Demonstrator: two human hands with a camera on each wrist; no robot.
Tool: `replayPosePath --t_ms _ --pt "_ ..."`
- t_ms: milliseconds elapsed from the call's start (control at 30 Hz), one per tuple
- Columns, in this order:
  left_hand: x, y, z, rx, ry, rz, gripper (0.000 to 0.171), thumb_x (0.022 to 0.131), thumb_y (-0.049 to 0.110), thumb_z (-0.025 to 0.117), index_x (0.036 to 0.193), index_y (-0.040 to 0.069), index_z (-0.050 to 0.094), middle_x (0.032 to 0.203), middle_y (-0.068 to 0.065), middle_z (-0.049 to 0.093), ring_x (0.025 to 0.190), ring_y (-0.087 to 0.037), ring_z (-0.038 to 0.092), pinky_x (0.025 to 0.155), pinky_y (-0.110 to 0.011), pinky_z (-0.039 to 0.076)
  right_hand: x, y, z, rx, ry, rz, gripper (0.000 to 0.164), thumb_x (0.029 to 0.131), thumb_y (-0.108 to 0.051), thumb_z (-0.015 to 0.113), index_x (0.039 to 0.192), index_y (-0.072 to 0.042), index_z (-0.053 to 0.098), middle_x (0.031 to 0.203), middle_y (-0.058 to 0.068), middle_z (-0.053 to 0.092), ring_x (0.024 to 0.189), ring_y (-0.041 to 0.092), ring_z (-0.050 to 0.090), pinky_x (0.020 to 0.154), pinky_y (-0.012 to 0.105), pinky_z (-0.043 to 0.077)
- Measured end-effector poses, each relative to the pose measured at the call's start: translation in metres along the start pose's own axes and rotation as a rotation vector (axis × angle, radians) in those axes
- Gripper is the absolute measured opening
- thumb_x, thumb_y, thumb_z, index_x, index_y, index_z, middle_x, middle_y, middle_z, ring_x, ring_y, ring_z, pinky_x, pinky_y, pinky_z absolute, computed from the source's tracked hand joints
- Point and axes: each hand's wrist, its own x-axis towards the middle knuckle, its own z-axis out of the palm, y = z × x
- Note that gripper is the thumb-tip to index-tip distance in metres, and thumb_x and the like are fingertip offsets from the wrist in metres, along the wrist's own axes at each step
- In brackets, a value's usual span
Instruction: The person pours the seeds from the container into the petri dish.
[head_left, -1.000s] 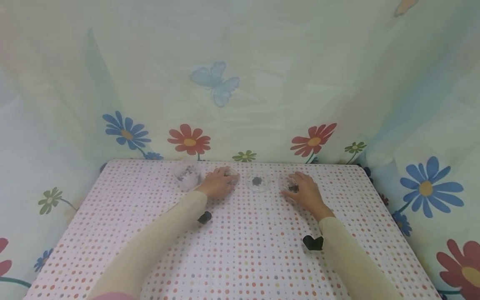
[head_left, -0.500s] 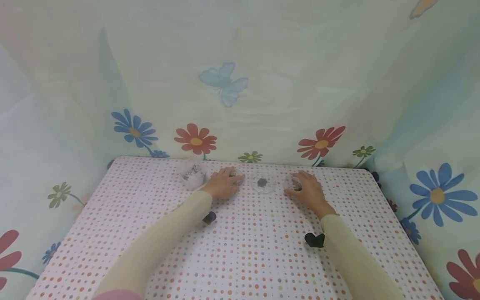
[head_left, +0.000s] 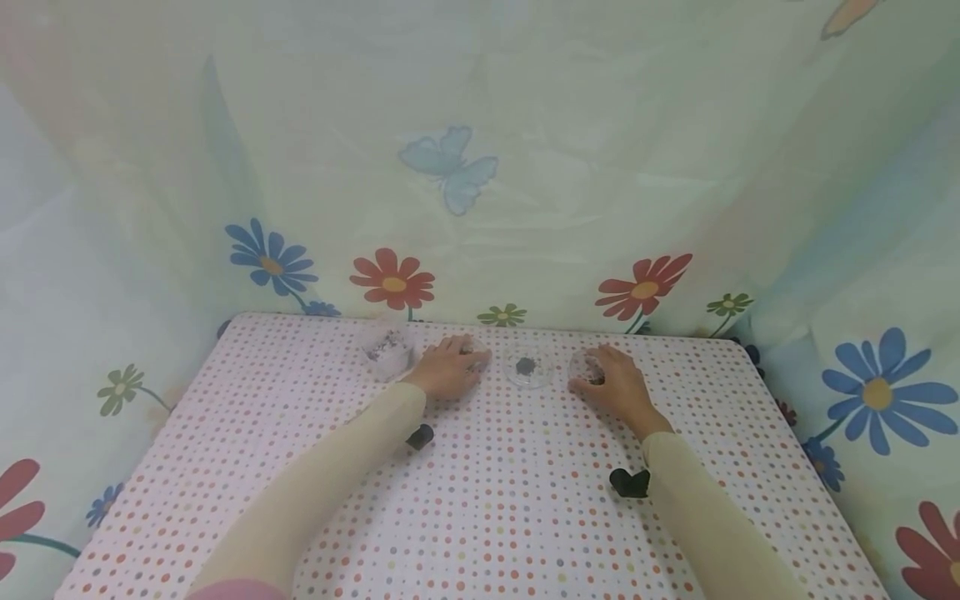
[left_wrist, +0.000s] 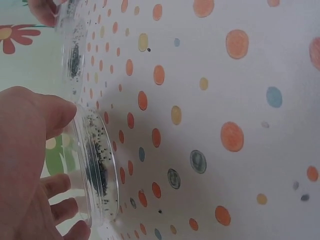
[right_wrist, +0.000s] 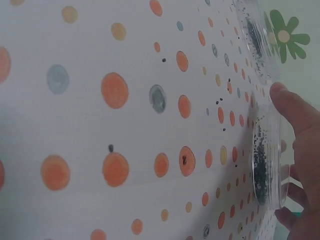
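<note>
Three clear, round, lidded petri dishes stand in a row near the table's back edge, each with dark grains inside. My left hand (head_left: 447, 367) holds the left petri dish (left_wrist: 102, 172), thumb at one side of the lid and fingers bent at the other. Around the right petri dish (right_wrist: 261, 167) my right hand (head_left: 618, 382) has its thumb and curled fingers at the lid's rim. Between the two hands sits the middle petri dish (head_left: 527, 368), untouched, with a dark clump at its centre. Palms partly hide the held dishes in the head view.
A clear container (head_left: 388, 353) with dark bits stands left of my left hand. Loose dark specks (right_wrist: 163, 60) lie on the dotted tablecloth (head_left: 480, 508). A flowered curtain (head_left: 540, 208) hangs behind the table and along both sides.
The head view has shifted slightly, so the whole scene sits a little further right. Both hands stay on their petri dishes; the right-hand fingers cover slightly more of the dark grains.
</note>
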Motion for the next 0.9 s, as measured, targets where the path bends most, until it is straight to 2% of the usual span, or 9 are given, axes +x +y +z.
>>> replayPosePath --t_ms 300,533,733,900 --pt "0.003 0.002 -0.006 0.044 0.038 0.035 0.046 0.095 0.037 0.039 0.14 0.034 0.034 0.151 -0.008 0.023 0.139 -0.028 0.022 0.11 -0.052 0.025 0.001 -0.005 -0.006 -0.006 0.09 -0.07 0.069 0.081 -0.051 0.061 0.133 -0.009 0.042 0.145 0.02 0.03 0.133 0.042 0.025 0.102 0.067 0.021" --pt "0.008 -0.001 -0.009 -0.014 0.055 0.019 0.045 0.093 0.037 0.044 0.137 0.029 0.041 0.15 -0.007 0.027 0.139 -0.028 0.023 0.11 -0.055 0.022 0.0 -0.018 -0.008 -0.012 0.153 -0.143 0.061 0.084 -0.044 0.06 0.131 -0.007 0.046 0.143 0.019 0.036 0.133 0.038 0.029 0.105 0.062 0.023" --pt "0.008 -0.002 -0.014 -0.05 0.103 0.023 0.048 0.09 0.042 0.048 0.136 0.027 0.043 0.149 -0.007 0.029 0.138 -0.027 0.024 0.111 -0.053 0.022 -0.002 -0.036 -0.015 -0.008 0.139 -0.173 0.059 0.089 -0.044 0.052 0.134 -0.008 0.042 0.144 0.017 0.035 0.134 0.036 0.028 0.108 0.058 0.022" --pt "0.006 -0.003 -0.016 -0.023 0.12 0.036 0.053 0.089 0.045 0.05 0.137 0.027 0.041 0.149 -0.006 0.028 0.138 -0.026 0.024 0.111 -0.051 0.022 -0.005 -0.046 -0.019 0.007 0.107 -0.175 0.063 0.089 -0.052 0.046 0.137 -0.011 0.039 0.147 0.013 0.031 0.136 0.034 0.025 0.109 0.057 0.022"
